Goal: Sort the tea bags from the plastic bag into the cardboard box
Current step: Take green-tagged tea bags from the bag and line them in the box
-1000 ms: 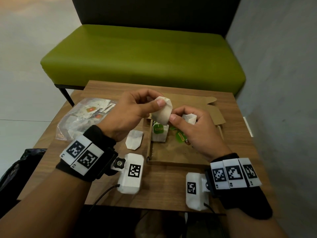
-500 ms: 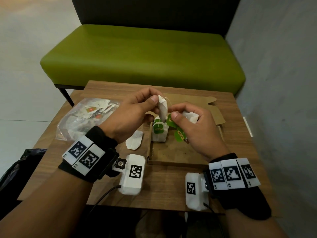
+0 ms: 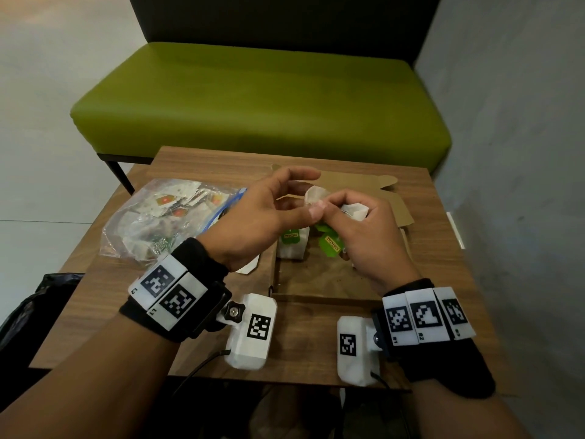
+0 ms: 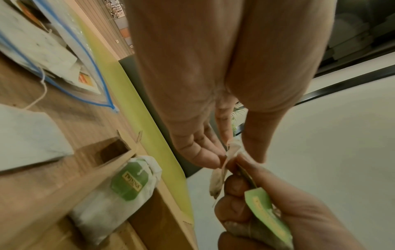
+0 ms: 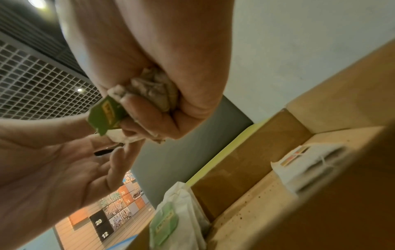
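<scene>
Clutching a bunch of tea bags (image 3: pixel 354 212) over the cardboard box (image 3: pixel 319 280), the right hand (image 3: pixel 364 236) stays busy while the left hand (image 3: pixel 262 217) pinches one bag's edge. Next, I'd guess, comes teasing that bag free and standing it beside the green-tagged one (image 3: pixel 292 245).

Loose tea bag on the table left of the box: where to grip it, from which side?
Judging by its pose, the loose tea bag lies flat on the table, string trailing toward the plastic bag. Probably best to come from above and pinch one edge, lifting it to get a finger under; the flat face offers no purchase.
</scene>
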`<act>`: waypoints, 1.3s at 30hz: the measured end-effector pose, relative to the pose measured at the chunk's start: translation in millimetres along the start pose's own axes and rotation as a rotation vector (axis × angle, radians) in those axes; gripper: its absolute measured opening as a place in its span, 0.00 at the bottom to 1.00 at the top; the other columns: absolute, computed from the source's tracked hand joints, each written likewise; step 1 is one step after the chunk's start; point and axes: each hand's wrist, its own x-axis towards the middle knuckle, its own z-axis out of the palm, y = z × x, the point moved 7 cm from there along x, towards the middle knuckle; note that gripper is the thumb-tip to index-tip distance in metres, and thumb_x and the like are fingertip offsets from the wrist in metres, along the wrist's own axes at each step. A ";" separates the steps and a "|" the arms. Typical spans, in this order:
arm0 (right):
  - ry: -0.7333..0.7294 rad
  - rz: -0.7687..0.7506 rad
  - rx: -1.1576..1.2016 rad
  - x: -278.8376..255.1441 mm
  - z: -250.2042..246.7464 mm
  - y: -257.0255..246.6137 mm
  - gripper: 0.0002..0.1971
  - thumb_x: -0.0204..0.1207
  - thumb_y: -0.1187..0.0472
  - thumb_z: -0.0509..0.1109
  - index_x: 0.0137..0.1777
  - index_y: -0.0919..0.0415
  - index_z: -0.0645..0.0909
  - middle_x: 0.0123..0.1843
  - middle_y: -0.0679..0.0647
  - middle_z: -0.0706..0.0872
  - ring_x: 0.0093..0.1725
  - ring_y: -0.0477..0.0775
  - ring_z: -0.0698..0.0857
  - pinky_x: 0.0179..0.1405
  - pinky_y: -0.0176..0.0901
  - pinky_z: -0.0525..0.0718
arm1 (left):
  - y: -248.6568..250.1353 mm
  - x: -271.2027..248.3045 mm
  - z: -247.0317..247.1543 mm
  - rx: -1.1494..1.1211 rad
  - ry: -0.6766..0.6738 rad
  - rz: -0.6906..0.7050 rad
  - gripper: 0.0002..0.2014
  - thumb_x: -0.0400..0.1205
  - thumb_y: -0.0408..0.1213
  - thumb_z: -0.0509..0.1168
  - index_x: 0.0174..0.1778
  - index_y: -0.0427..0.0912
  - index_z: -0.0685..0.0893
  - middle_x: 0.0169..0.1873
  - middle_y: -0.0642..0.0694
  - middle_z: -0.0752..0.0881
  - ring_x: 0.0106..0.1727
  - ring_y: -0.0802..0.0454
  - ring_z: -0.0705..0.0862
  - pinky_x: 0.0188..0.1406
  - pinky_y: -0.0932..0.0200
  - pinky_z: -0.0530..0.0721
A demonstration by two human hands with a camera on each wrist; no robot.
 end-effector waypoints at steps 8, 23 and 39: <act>0.041 0.101 0.158 -1.4 -6.2 5.6 0.07 0.83 0.60 0.72 0.45 0.61 0.86 0.36 0.53 0.87 0.30 0.45 0.83 0.20 0.32 0.74 | -1.4 1.7 -6.6 0.040 0.130 0.015 0.16 0.82 0.23 0.68 0.64 0.40 0.83 0.39 0.51 0.90 0.42 0.55 0.89 0.44 0.62 0.87; -0.012 0.057 0.074 -1.8 -5.8 1.5 0.07 0.75 0.66 0.80 0.46 0.56 0.85 0.36 0.53 0.86 0.31 0.46 0.82 0.23 0.36 0.78 | 8.4 0.8 -29.4 0.004 0.215 -0.004 0.10 0.86 0.29 0.63 0.60 0.37 0.86 0.53 0.33 0.90 0.48 0.48 0.91 0.41 0.57 0.90; -0.159 0.072 -0.119 -6.1 5.9 6.5 0.05 0.78 0.60 0.77 0.42 0.51 0.87 0.35 0.48 0.87 0.33 0.46 0.82 0.25 0.34 0.77 | 11.2 1.4 -35.0 0.147 0.290 0.084 0.06 0.83 0.30 0.68 0.53 0.41 0.87 0.45 0.47 0.94 0.51 0.54 0.92 0.53 0.59 0.87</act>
